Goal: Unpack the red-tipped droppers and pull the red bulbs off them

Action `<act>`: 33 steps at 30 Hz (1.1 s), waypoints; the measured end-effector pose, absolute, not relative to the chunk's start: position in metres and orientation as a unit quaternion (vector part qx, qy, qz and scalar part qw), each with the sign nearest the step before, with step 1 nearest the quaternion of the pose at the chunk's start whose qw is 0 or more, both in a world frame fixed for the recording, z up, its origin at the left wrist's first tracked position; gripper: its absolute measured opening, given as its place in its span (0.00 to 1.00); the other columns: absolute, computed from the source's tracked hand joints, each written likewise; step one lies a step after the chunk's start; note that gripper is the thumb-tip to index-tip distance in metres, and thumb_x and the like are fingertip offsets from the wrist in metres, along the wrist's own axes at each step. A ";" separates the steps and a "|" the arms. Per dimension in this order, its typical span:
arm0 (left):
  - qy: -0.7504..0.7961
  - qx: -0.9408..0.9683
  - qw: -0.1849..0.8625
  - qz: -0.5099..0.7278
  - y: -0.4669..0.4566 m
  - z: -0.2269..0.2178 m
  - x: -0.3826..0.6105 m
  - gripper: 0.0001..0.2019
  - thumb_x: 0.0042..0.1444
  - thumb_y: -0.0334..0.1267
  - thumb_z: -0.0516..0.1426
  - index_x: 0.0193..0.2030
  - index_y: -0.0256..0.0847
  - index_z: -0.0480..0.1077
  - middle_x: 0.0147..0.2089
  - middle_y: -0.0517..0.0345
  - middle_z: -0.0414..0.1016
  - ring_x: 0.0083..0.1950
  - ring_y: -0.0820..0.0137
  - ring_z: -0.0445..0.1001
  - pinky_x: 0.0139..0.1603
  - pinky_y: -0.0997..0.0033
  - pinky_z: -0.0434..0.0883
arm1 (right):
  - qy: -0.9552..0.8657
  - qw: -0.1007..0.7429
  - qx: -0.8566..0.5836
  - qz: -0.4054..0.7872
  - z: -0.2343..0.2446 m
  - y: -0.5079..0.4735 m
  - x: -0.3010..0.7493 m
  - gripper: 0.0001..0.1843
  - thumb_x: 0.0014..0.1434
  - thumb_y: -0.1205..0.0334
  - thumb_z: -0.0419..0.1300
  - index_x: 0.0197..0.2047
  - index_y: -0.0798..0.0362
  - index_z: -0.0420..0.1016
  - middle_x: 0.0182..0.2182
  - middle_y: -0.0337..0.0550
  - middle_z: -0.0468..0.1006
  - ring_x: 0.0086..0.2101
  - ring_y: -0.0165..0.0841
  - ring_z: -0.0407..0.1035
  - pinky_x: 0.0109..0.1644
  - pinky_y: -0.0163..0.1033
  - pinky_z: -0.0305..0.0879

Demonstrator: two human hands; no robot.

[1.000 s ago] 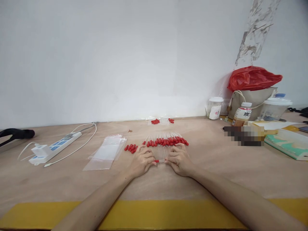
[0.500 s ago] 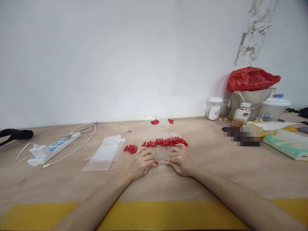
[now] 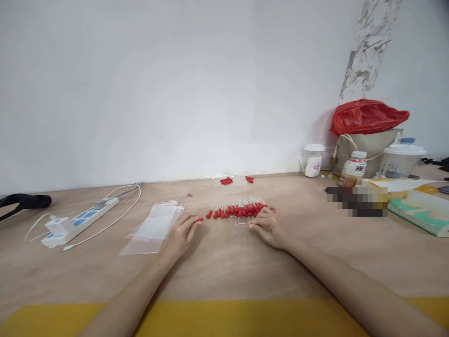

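Note:
My left hand (image 3: 181,233) is closed with fingertips together at a red rubber bulb (image 3: 199,219), left of the row. My right hand (image 3: 268,228) pinches a clear thin glass tube (image 3: 242,224), lying sideways with its free end toward the left; no red bulb shows on that end. Beneath it, several bare glass tubes (image 3: 240,238) lie side by side on the table. Just beyond is a row of droppers (image 3: 238,210), their red bulbs toward me and clear stems pointing at the wall. The loose bulbs at the row's left are mostly hidden by my left hand.
Clear zip bags (image 3: 154,227) lie left of my left hand, with a power strip (image 3: 80,220) and white cable farther left. Bags with red bulbs (image 3: 226,180) lie by the wall. A lidded cup (image 3: 313,160), a bottle (image 3: 352,169) and a green-white tray (image 3: 419,210) stand right.
My hands have parted. The left has moved left from the red-tipped tube to the loose bulbs; the right has stayed near the row and now holds a tube with no bulb visible.

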State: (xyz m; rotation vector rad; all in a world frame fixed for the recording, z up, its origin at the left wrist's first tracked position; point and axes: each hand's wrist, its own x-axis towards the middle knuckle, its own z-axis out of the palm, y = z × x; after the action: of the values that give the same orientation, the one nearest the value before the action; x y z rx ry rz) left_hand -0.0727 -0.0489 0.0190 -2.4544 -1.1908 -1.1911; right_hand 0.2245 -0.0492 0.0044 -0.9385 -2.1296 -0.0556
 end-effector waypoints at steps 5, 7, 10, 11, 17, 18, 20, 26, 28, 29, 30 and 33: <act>-0.561 -0.705 0.062 -0.430 -0.026 0.024 -0.095 0.15 0.56 0.37 0.46 0.43 0.37 0.70 0.40 0.50 0.66 0.46 0.65 0.66 0.46 0.67 0.66 | -0.797 0.434 -0.420 -0.016 0.011 -0.050 0.212 0.13 0.59 0.58 0.49 0.34 0.49 0.74 0.27 0.40 0.74 0.32 0.30 0.63 0.42 0.39 0.48; -0.623 -0.676 0.042 -0.391 -0.018 0.024 -0.105 0.17 0.55 0.35 0.45 0.46 0.36 0.69 0.37 0.51 0.67 0.44 0.65 0.67 0.44 0.67 0.66 | -0.790 0.428 -0.438 -0.015 0.012 -0.049 0.205 0.12 0.59 0.60 0.49 0.36 0.49 0.74 0.28 0.40 0.74 0.33 0.30 0.63 0.41 0.39 0.48; -0.675 -0.658 0.021 -0.333 -0.011 0.024 -0.117 0.18 0.54 0.36 0.45 0.48 0.37 0.67 0.35 0.52 0.70 0.40 0.65 0.69 0.40 0.68 0.66 | -0.795 0.410 -0.447 -0.032 0.011 -0.045 0.191 0.11 0.58 0.61 0.50 0.37 0.49 0.74 0.28 0.40 0.75 0.33 0.31 0.63 0.41 0.39 0.48; -0.685 -0.653 0.016 -0.322 -0.009 0.023 -0.120 0.17 0.54 0.38 0.46 0.48 0.37 0.67 0.35 0.52 0.71 0.39 0.65 0.70 0.39 0.69 0.66 | -0.798 0.403 -0.447 -0.043 0.010 -0.043 0.186 0.11 0.58 0.61 0.50 0.37 0.49 0.74 0.28 0.40 0.75 0.33 0.31 0.63 0.41 0.39 0.47; -0.709 -0.638 0.006 -0.301 -0.002 0.016 -0.121 0.15 0.51 0.46 0.50 0.40 0.39 0.67 0.34 0.54 0.74 0.35 0.66 0.72 0.34 0.71 0.65 | -0.839 0.315 -0.423 -0.138 0.006 -0.038 0.158 0.11 0.57 0.64 0.49 0.31 0.51 0.73 0.28 0.42 0.75 0.34 0.32 0.61 0.43 0.43 0.44; -0.709 -0.640 0.003 -0.295 -0.001 0.015 -0.121 0.15 0.51 0.46 0.50 0.39 0.39 0.67 0.33 0.54 0.74 0.35 0.66 0.72 0.34 0.71 0.64 | -0.843 0.298 -0.421 -0.151 0.007 -0.038 0.154 0.11 0.57 0.64 0.49 0.30 0.52 0.73 0.28 0.43 0.75 0.35 0.33 0.61 0.43 0.44 0.44; -0.709 -0.646 -0.006 -0.283 0.000 0.013 -0.122 0.14 0.50 0.46 0.50 0.37 0.40 0.68 0.33 0.55 0.75 0.35 0.66 0.72 0.34 0.72 0.64 | -0.847 0.266 -0.427 -0.171 0.007 -0.039 0.145 0.11 0.56 0.65 0.49 0.29 0.54 0.72 0.29 0.45 0.74 0.36 0.34 0.60 0.44 0.46 0.43; -0.700 -0.664 -0.010 -0.262 0.000 0.013 -0.125 0.15 0.53 0.46 0.46 0.32 0.41 0.70 0.33 0.56 0.76 0.36 0.67 0.72 0.35 0.73 0.63 | -0.843 0.228 -0.466 -0.142 0.008 -0.047 0.131 0.15 0.56 0.58 0.49 0.28 0.55 0.73 0.29 0.46 0.73 0.36 0.36 0.59 0.43 0.47 0.44; -0.705 -0.662 0.000 -0.256 0.000 0.014 -0.125 0.17 0.55 0.45 0.44 0.30 0.40 0.69 0.32 0.54 0.75 0.35 0.65 0.72 0.33 0.72 0.62 | -0.846 0.227 -0.468 -0.117 0.007 -0.050 0.132 0.19 0.55 0.50 0.50 0.28 0.55 0.73 0.30 0.47 0.72 0.36 0.36 0.59 0.44 0.47 0.44; -0.708 -0.659 0.005 -0.253 0.000 0.015 -0.125 0.17 0.55 0.45 0.43 0.29 0.40 0.69 0.31 0.53 0.75 0.35 0.64 0.72 0.32 0.72 0.61 | -0.848 0.226 -0.467 -0.107 0.008 -0.052 0.133 0.22 0.54 0.45 0.50 0.28 0.55 0.73 0.30 0.47 0.72 0.36 0.36 0.59 0.44 0.47 0.45; -0.711 -0.656 0.008 -0.251 -0.001 0.015 -0.126 0.17 0.55 0.45 0.43 0.29 0.40 0.69 0.30 0.53 0.74 0.34 0.64 0.71 0.31 0.72 0.61 | -0.850 0.227 -0.465 -0.097 0.008 -0.053 0.134 0.24 0.52 0.42 0.50 0.28 0.55 0.73 0.30 0.47 0.72 0.36 0.37 0.59 0.44 0.46 0.45; -0.717 -0.650 0.016 -0.249 -0.002 0.017 -0.127 0.17 0.55 0.44 0.42 0.29 0.40 0.69 0.29 0.53 0.74 0.33 0.64 0.71 0.30 0.72 0.60 | -0.848 0.254 -0.459 -0.078 0.012 -0.055 0.140 0.25 0.51 0.39 0.50 0.34 0.53 0.72 0.32 0.46 0.72 0.36 0.36 0.61 0.43 0.45 0.46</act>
State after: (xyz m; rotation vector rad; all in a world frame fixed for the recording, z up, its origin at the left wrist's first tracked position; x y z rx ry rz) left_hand -0.1269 -0.0020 0.0170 -2.0224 -2.2310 -0.7743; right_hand 0.1400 -0.0546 0.0122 -1.2458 -2.3035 -0.2109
